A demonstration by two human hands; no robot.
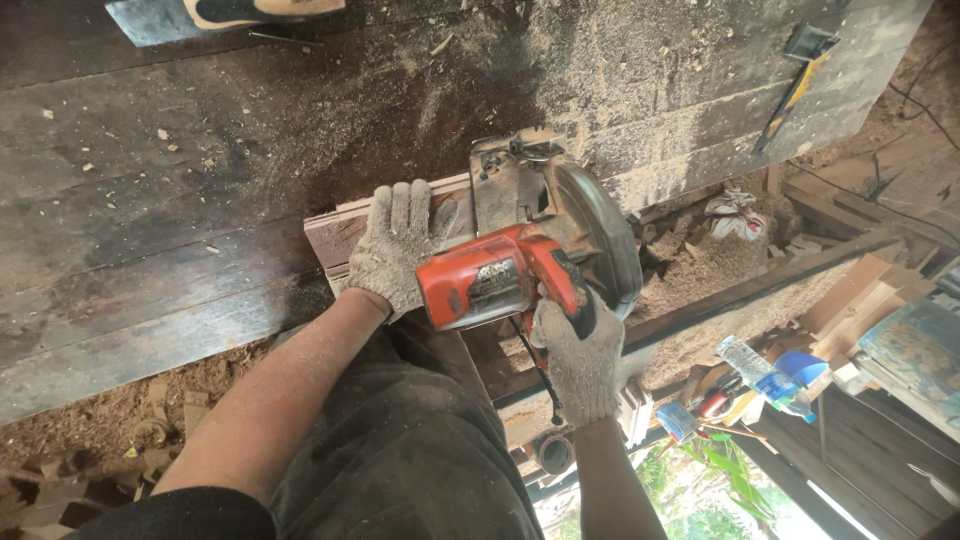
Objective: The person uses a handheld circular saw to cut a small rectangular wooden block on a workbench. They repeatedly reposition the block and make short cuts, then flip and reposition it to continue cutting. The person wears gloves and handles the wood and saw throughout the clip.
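Head view, R hand [578, 362] gripping circ. saw [520, 265]

Your right hand [580, 362] covers the grip of the orange circular saw [520, 262], so you cannot tell how the fingers sit on it. The saw blade is hidden behind its guard. Your left hand [398, 245] hides part of the wooden strip [335, 232] beneath. A shoe [262, 10] is cut off by the top edge. The yellow-handled tool [795, 75] is too small to identify.

Circular saw [530, 250] on a plank [340, 230] — left hand [400, 245] beside it, right hand [580, 355] on its handle.
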